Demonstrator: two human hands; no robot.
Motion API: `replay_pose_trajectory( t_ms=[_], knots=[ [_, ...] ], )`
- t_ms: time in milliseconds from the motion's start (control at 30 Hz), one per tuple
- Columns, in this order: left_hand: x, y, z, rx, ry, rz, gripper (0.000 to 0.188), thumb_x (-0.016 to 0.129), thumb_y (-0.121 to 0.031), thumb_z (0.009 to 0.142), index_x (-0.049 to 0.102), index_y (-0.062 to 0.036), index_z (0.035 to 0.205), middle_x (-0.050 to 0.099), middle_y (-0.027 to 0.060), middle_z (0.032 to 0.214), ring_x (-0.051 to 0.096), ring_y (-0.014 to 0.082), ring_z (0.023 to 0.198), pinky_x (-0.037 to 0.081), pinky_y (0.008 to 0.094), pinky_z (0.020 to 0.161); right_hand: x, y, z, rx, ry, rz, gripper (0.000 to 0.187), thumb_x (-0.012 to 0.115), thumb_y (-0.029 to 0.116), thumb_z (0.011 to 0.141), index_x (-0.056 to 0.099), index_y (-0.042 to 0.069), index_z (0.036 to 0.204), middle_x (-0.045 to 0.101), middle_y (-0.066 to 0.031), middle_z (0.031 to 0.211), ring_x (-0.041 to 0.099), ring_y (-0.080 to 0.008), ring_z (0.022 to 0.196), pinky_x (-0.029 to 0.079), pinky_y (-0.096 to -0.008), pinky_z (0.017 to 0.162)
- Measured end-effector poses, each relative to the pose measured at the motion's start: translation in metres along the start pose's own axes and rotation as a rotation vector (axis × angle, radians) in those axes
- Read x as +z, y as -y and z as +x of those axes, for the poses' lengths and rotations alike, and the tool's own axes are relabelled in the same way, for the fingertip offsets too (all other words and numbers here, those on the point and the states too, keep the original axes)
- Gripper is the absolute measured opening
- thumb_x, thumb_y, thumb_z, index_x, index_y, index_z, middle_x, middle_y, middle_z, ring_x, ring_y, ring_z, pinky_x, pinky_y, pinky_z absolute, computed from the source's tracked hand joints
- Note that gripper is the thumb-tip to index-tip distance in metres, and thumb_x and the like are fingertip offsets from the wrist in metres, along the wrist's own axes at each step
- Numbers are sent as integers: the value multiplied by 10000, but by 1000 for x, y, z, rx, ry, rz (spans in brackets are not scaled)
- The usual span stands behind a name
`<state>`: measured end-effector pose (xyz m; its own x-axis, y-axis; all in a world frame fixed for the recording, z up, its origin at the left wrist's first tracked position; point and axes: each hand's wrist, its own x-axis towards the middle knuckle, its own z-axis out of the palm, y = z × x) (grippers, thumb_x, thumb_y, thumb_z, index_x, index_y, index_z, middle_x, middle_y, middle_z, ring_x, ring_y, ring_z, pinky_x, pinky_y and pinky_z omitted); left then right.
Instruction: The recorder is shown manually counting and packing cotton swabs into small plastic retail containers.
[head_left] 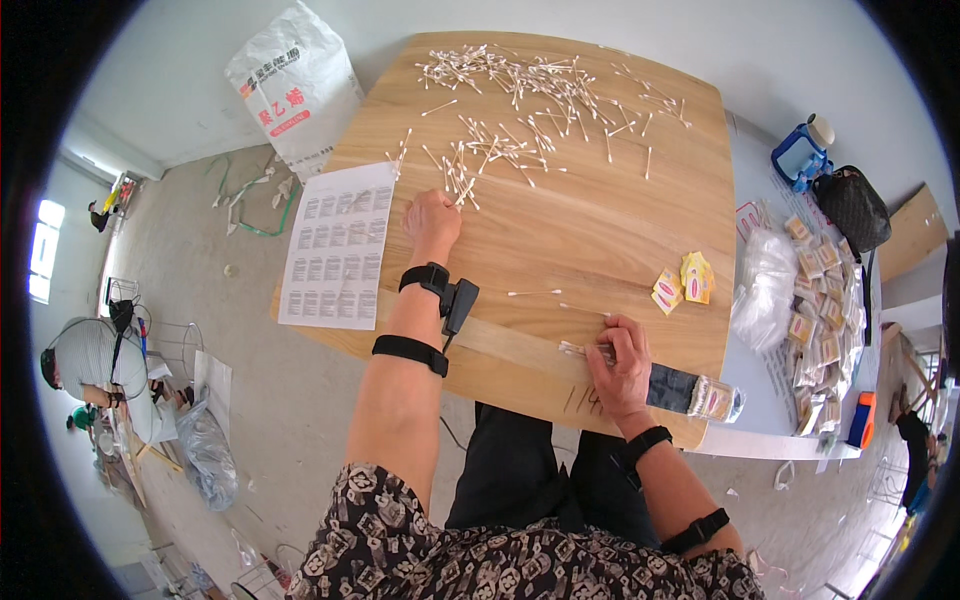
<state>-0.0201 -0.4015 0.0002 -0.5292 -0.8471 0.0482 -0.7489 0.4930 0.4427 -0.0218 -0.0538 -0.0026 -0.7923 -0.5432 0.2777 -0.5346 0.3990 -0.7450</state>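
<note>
My left hand (432,222) is closed at the near edge of a loose cluster of cotton swabs (500,150), its fingertips pinched on swab ends there. Close to the table's front edge, my right hand (622,366) curls over a small bundle of swabs (574,349), whose white tips stick out left of the fingers. Two single swabs lie apart just beyond it, one of them a loose swab (535,292). Right of that hand, a dark strip (670,387) runs to a clear packet of swabs (714,398) at the table edge. Yellow printed cards (684,282) lie farther back.
A larger swab heap (520,78) covers the wooden table's (600,230) far side. A printed sheet (335,245) overhangs its left edge. A white sack (297,90) stands behind. On the right-hand surface are packed swab bags (820,320), clear plastic (765,290) and a black bag (852,205).
</note>
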Motion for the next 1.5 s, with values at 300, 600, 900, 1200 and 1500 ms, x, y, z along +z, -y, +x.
replay_pose_trajectory(
  t_ms=[300, 600, 900, 1200, 1500],
  knots=[
    [-8, -11, -58, 285, 226, -159, 132, 717, -194, 767, 663, -76, 738, 672, 104, 851, 623, 313, 850, 479, 424, 729, -1, 0, 5, -26, -23, -17, 215, 709, 51, 713, 552, 28, 858, 569, -124, 1068, 559, -334, 964, 467, -421, 824],
    [9, 1, 19, 54, -208, -244, 186, 635, -193, 777, 649, -15, 829, 671, 185, 853, 643, 372, 836, 498, 480, 729, 2, 1, 1, -15, -5, -3, 212, 712, 58, 714, 550, 38, 849, 565, -125, 1078, 550, -336, 987, 457, -426, 854],
    [-32, -16, 24, -56, 52, 110, 270, 592, -167, 777, 677, -4, 974, 678, 232, 1015, 641, 405, 991, 504, 488, 819, -1, -1, 1, 0, 7, -12, 204, 704, 67, 726, 545, 42, 851, 556, -125, 1088, 537, -339, 999, 447, -428, 869],
    [-24, -2, -46, 206, 375, 71, 190, 665, -191, 742, 677, -6, 786, 685, 193, 809, 669, 342, 787, 508, 403, 685, -1, -2, 2, -7, 3, -11, 202, 700, 68, 719, 554, 45, 856, 558, -117, 1089, 541, -332, 1000, 447, -425, 870],
    [-3, -9, 12, -14, -106, -185, 215, 630, -208, 751, 670, -8, 820, 681, 212, 830, 661, 380, 826, 509, 460, 704, 1, 0, 2, -36, -3, -31, 198, 703, 67, 717, 556, 40, 847, 559, -121, 1085, 541, -337, 1000, 447, -428, 862]
  ],
)
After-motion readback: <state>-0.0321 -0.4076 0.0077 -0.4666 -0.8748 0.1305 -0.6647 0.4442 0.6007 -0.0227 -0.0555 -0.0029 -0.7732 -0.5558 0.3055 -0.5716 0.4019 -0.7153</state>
